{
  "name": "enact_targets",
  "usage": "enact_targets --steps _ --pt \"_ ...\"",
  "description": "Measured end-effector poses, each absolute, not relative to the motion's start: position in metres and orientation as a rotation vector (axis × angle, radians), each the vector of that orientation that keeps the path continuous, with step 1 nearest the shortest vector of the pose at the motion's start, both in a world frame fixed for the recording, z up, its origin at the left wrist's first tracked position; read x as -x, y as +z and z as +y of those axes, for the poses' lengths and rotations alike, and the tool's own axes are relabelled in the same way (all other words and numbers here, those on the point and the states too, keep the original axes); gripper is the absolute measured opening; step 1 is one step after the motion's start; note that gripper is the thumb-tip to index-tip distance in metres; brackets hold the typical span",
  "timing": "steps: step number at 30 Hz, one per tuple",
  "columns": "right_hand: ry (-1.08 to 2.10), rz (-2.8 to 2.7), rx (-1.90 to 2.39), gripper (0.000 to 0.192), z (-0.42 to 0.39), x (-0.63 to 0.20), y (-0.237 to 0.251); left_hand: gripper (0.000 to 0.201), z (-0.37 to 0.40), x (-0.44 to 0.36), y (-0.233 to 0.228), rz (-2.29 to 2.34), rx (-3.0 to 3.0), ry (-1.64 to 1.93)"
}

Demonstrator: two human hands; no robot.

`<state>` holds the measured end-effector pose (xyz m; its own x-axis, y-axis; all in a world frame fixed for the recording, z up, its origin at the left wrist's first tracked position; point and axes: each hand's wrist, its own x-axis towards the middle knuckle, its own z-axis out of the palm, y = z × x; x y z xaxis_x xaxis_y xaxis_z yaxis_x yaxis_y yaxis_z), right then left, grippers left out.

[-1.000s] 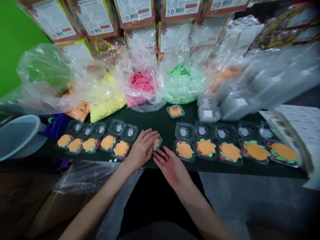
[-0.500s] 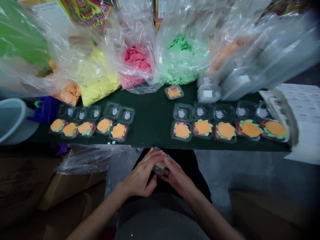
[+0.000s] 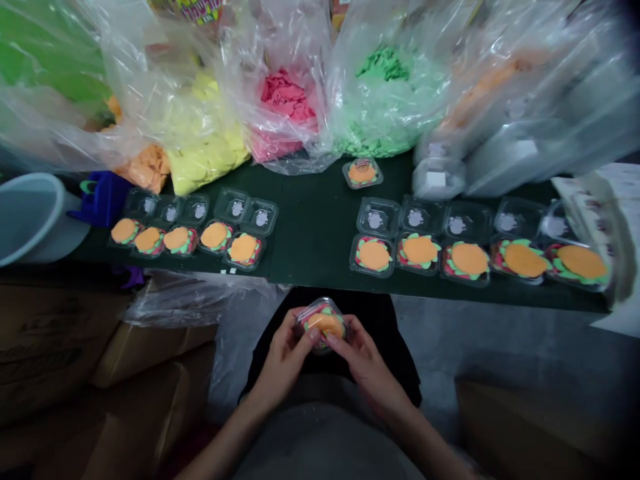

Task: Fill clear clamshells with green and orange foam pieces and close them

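Note:
My left hand [image 3: 281, 357] and my right hand [image 3: 364, 360] together grip a small clear clamshell box [image 3: 323, 323] over my lap, below the table's front edge. Inside it lies an orange disc on green and red layers. On the dark green table [image 3: 310, 233] stand two rows of open clamshells with the same orange-topped stacks: one row at the left [image 3: 185, 239], one at the right [image 3: 470, 257]. A single shut box [image 3: 363, 173] sits further back.
Clear bags of coloured pieces stand along the back: orange [image 3: 143, 167], yellow [image 3: 205, 150], pink [image 3: 285, 110], green [image 3: 385, 100]. A bag of empty clamshells [image 3: 525, 133] lies at the right. A white tub [image 3: 27, 217] is at the left, cardboard boxes [image 3: 75, 347] below.
My hands lifted a filled clamshell off the table's front middle and drew it down to my lap. It now faces up with the orange disc showing between my fingers.

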<state>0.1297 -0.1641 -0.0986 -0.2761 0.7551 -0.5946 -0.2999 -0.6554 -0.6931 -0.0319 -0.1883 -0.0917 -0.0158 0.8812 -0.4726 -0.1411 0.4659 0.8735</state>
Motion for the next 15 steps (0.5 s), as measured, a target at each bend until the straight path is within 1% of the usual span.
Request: enact_targets --steps 4,8,11,15 --pt "2.032 -0.723 1.231 0.035 -0.150 -0.147 -0.089 0.039 -0.176 0.040 -0.083 1.206 -0.823 0.773" --pt "1.996 -0.808 1.238 0.034 -0.143 -0.154 -0.088 0.039 -0.167 0.040 -0.083 1.232 -0.943 0.678" --pt "1.930 -0.815 1.262 0.034 -0.143 -0.153 -0.091 0.039 -0.162 0.038 -0.085 1.276 -0.972 0.746" --pt "1.880 -0.785 1.279 0.035 -0.146 -0.150 -0.098 0.026 -0.158 0.042 -0.086 1.341 -0.906 0.894"
